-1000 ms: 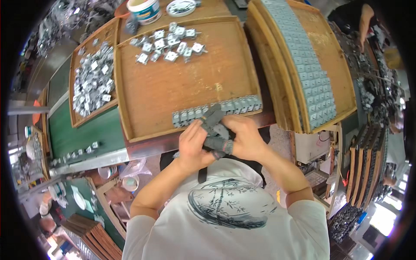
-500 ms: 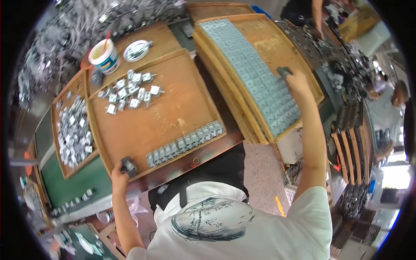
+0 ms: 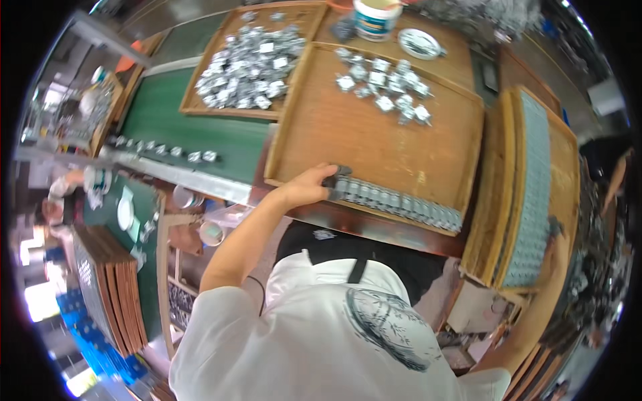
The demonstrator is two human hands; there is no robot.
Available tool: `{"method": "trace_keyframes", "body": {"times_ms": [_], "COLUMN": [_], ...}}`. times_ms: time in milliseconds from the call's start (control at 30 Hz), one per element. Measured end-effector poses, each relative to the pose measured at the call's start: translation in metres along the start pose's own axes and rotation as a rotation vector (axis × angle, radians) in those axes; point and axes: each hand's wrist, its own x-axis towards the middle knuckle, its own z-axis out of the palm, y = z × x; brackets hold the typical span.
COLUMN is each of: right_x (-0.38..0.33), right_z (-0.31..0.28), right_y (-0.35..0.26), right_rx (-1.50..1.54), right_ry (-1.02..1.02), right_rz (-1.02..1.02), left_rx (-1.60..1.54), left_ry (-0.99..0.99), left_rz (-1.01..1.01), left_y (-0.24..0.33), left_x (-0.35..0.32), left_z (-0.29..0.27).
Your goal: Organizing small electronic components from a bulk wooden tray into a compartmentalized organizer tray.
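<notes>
From the head view, the middle tray [image 3: 374,144], shallow and wooden, lies before you and serves as the reference for everything else. Along its near edge runs a row of grey metal parts [image 3: 401,202], set side by side. Your left hand [image 3: 313,187] is at this row's left end, near the tray's near-left corner. Its fingers are partly curled, with dark covers [image 3: 342,171] on the tips, next to the end part; you cannot tell from here whether they grip it.

Your right hand [image 3: 557,247] is well to the right of the middle tray, over a stack of wooden trays [image 3: 498,200]. Its dark-tipped fingers are at the block of grey parts [image 3: 535,144] laid in close rows on the top one. Blur hides how far that hand is open and whether it holds anything.

Inside the middle tray, toward its far edge, lies a loose cluster of silvery parts [image 3: 384,81]. Beyond that edge stand a white bucket [image 3: 376,23] and a round white dish [image 3: 419,43]. At its far left, a smaller tray [image 3: 189,107] bears a heap of similar pieces [image 3: 251,63]. Left of it spreads a green worktop [image 3: 167,120], with a line of small parts [image 3: 176,152] along its near side.
</notes>
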Motion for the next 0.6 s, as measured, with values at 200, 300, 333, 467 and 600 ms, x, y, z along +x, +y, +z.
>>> {"method": "trace_keyframes", "body": {"times_ms": [200,300,333,467,600], "right_x": [-0.037,-0.050,-0.064,-0.139,-0.181], "right_z": [0.004,0.022,0.051,0.183,0.261], "right_y": [-0.017,-0.022,-0.035,-0.081,-0.084], "right_rx": [0.189,0.554,0.594,0.590,0.509], "right_ry": [0.364,-0.006,-0.047,0.028,-0.133], "right_rz": [-0.303,-0.386,-0.371,-0.321,-0.303], "left_rx": [0.746,0.902,0.898,0.767,0.290], "left_ry": [1.045,0.979,0.981,0.923,0.960], "left_rz": [-0.362,-0.794,-0.793,-0.870,-0.507], "left_y": [-0.011,-0.040,-0.053,-0.076,-0.076], "left_x": [-0.061,-0.095,-0.098,-0.096,-0.089], "left_z": [-0.101,-0.157,-0.164,-0.171,-0.145]}}
